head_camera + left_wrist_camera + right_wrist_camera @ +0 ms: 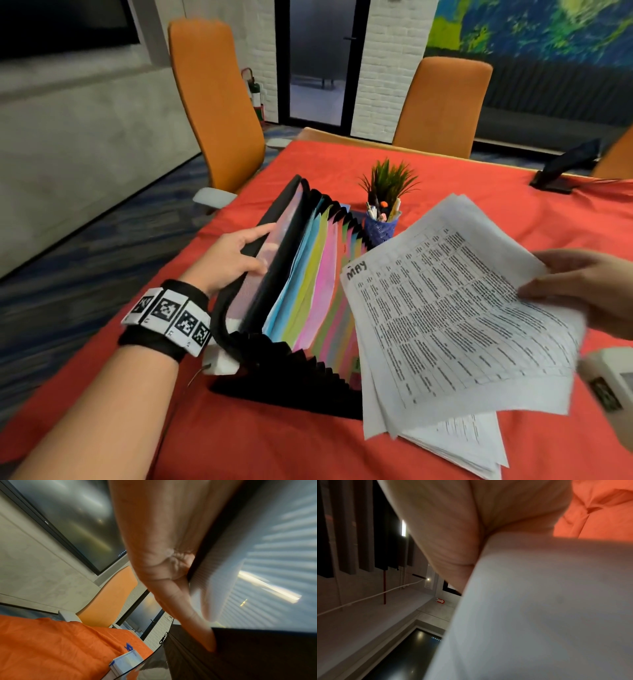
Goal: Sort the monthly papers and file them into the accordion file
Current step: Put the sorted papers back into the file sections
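We hold back the translucent front flap (263, 263) of the black accordion file with coloured dividers (308, 291), at the centre of the head view, with our left hand (236, 258), thumb and fingers curled over the flap's edge. Our right hand (579, 284), at the right edge, pinches a sheaf of white printed sheets headed "MAY" (455, 308) above a white paper stack (459, 442) lying on the red tablecloth (479, 178). To file them well, we should probably keep the mouth wide, find May's pocket, and lead with the sheaf's lower edge. The pockets show coloured dividers; whether papers sit inside, we cannot tell. Behind the file, a blue mesh cup (382, 229) holds pens.
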